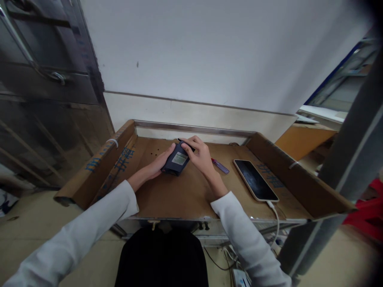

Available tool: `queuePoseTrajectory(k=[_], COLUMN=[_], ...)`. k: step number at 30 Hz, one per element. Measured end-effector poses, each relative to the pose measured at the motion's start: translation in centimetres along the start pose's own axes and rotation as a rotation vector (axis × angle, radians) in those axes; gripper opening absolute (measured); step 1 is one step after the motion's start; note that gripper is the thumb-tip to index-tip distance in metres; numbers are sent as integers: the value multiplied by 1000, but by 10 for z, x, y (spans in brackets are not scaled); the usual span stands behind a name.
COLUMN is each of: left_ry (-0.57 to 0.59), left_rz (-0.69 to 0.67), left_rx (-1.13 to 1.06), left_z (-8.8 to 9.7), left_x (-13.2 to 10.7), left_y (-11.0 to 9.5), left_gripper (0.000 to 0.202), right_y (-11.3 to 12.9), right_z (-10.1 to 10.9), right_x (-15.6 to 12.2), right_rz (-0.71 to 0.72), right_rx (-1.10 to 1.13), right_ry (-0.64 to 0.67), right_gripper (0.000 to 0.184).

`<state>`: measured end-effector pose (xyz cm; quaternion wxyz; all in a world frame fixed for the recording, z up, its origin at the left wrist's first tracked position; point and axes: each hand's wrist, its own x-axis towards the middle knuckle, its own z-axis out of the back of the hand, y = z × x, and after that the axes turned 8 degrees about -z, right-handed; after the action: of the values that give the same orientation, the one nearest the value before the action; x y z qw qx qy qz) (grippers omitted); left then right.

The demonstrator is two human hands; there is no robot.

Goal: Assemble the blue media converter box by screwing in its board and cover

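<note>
A dark, boxy handheld device point(176, 162) with a pale label on its face is held tilted above the cardboard. My left hand point(158, 164) grips its left side, thumb along the upper edge. At the upper right end, my right hand point(200, 153) is closed on the device, its thumb pressing the face. A thin dark strip shows by the right fingertips; whether it belongs to the device I cannot tell. Right of that hand lies a screwdriver point(220, 166) with a clear purplish handle. Several small dark specks point(154, 152) dot the cardboard to the left, screws or holes.
Cardboard point(173, 199) lines the bench, with raised flaps on the left point(98, 167) and right point(299, 175). A phone point(255, 180) lies at the right, its white cable point(277, 219) hanging over the front edge. A grey post point(344, 159) stands at the right.
</note>
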<state>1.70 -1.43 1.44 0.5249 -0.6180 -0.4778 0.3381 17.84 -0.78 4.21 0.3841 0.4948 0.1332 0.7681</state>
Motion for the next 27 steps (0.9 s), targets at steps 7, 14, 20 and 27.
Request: queuePoseTrajectory(k=[7, 14, 20, 27], left_ry=[-42, -53, -61, -26], left_rz=[-32, -113, -206, -173], left_rx=[-14, 25, 145, 144], left_z=[0, 7, 12, 11], left_x=[1, 4, 2, 2], left_y=[-3, 3, 6, -1], left_gripper=[60, 63, 71, 71], right_y=[1, 0, 0, -9], right_z=[-5, 1, 8, 2], right_x=[0, -1, -5, -10], right_rz=[79, 31, 63, 38], right_rx=[-9, 81, 110, 11], right_ry=[103, 236, 321, 181], right_gripper=[33, 39, 43, 36])
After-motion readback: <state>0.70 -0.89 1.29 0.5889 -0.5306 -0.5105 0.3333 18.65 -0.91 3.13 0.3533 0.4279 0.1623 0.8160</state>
